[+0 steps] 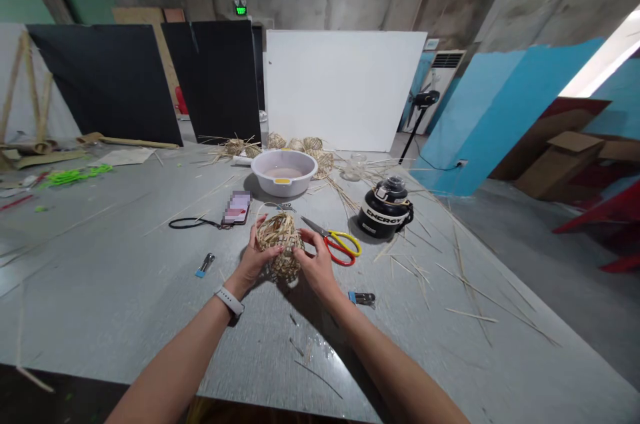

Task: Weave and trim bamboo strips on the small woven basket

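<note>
Between my two hands is a small woven bamboo basket [281, 237], rounded, with an open lattice and a few strip ends sticking out near its top. My left hand [253, 261], with a pale watch band on the wrist, is closed around its left side, the thumb lying across the weave. On the other side my right hand [317, 264] grips it, thumb pressed on the front. Scissors [337, 244] with one red and one yellow handle lie just beyond my right hand. A small clip-like tool with a blue end [363, 298] rests near my right wrist.
A pale basin [284, 174] stands behind the basket, with woven pieces [320, 161] around it. A phone [237, 208] with a black strap lies to the left. A black jug [385, 211] stands at the right. Loose bamboo strips [470, 281] are scattered towards the right edge.
</note>
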### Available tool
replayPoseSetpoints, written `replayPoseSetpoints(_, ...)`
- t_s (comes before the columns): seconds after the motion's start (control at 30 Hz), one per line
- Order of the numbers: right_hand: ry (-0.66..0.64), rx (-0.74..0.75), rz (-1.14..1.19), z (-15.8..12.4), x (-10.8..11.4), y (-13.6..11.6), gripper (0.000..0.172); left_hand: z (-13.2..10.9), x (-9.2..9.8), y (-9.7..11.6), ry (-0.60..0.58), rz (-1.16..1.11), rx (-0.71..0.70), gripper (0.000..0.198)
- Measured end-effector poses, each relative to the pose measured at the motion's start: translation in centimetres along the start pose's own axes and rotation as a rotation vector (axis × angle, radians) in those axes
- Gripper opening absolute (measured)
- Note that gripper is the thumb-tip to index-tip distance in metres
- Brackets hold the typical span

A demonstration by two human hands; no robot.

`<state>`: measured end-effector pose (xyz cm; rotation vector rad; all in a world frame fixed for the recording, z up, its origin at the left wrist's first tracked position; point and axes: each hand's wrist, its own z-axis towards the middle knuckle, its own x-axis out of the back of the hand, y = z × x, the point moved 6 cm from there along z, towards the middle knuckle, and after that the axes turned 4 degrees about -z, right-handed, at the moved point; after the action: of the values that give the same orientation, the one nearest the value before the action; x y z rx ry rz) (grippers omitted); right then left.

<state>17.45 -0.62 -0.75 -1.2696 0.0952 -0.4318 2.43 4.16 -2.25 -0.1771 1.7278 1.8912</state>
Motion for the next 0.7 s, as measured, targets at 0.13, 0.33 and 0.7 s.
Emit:
replayPoseSetpoints(0.13,0.038,0.036,-0.051,-0.3,-0.1,0.1,0.041,0.0,0.3,0.0,0.087,0.027,-0.006,0.105)
replayPoseSetpoints(0.33,-0.005,0.140,-0.119,-1.0,-0.4,0.0,0.044,-0.1,0.1,0.8,0.159,-0.015,0.000,0.074)
replayPoseSetpoints(0.7,-0.172,0.032,0.113,-0.2,-1.3,0.9,0.051,0.3,0.0,0.2,0.064,-0.103,0.091,0.073)
